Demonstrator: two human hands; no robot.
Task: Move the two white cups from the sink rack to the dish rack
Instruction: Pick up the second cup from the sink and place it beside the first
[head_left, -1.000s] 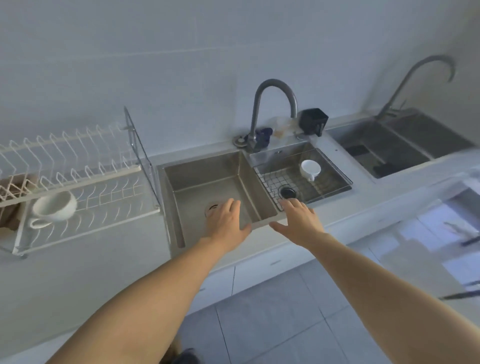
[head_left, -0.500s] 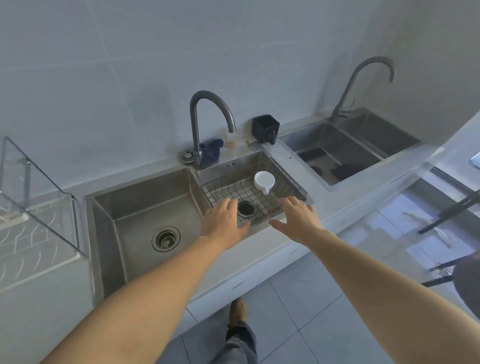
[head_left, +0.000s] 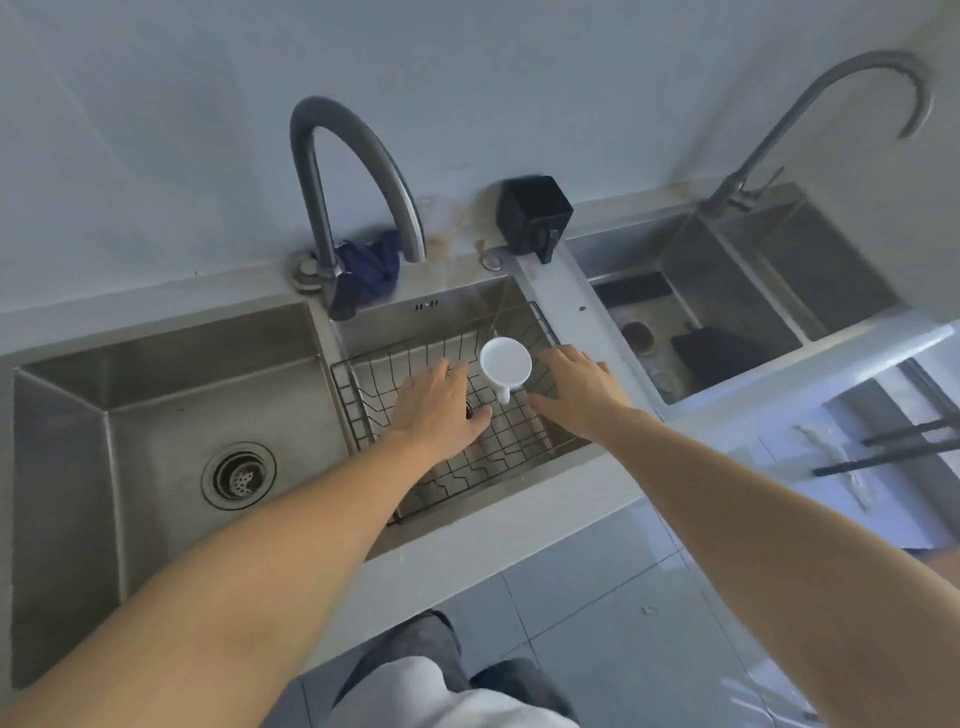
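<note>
One white cup (head_left: 505, 367) stands upside down in the wire sink rack (head_left: 519, 447), its handle pointing toward me. My left hand (head_left: 441, 405) hovers over the rack just left of the cup, fingers spread, holding nothing. To the right of the cup, close by it but apart, is my right hand (head_left: 576, 391), also open and empty. The dish rack and the other cup are out of view.
The rack sits in the right basin of a double steel sink; the left basin (head_left: 171, 415) has a drain. A curved faucet (head_left: 337, 171) rises behind, with a blue cloth (head_left: 369, 270) and a black box (head_left: 532, 215). A second sink (head_left: 727, 306) lies at the right.
My view has swung right and closer to the sink, so the dish rack with its cup has left the frame. Both hands have reached forward over the sink rack to either side of the cup.
</note>
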